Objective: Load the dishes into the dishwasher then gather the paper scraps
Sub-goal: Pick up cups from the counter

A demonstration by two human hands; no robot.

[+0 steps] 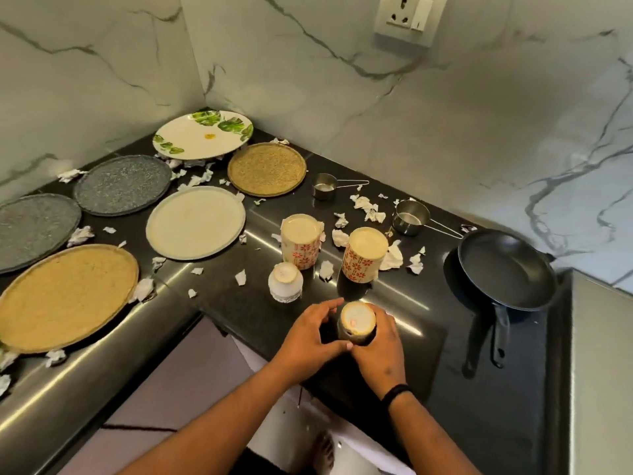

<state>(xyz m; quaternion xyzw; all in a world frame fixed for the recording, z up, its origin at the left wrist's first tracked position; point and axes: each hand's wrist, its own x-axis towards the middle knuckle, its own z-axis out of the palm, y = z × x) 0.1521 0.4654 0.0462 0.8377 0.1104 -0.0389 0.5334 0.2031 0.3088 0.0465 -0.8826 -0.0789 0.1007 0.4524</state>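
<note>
Hands meeting at the near edge of a black counter (428, 354), both wrapped round one small upturned cup (356, 324): left hand (308, 337) cupping its left side with thumb curled toward the front, right hand (378, 344) closed round its right side, a dark band at that wrist. Cup upright on its rim, pale base facing up, long axis vertical, held squarely between the two hands and equally near each. Forearms reaching in from below and converging. Just beyond, a white upturned cup (285, 282) standing apart to the left; farther back, two red-flowered mugs (301, 241), also inverted. Paper scraps (369, 208) scattered across the counter among them. Plates (195, 221) spread to the far left, frying pan (506, 269) to the right, two steel measuring cups (410, 217) behind. No dishwasher in view; judged early in loading, the lift likely straight up and away
</note>
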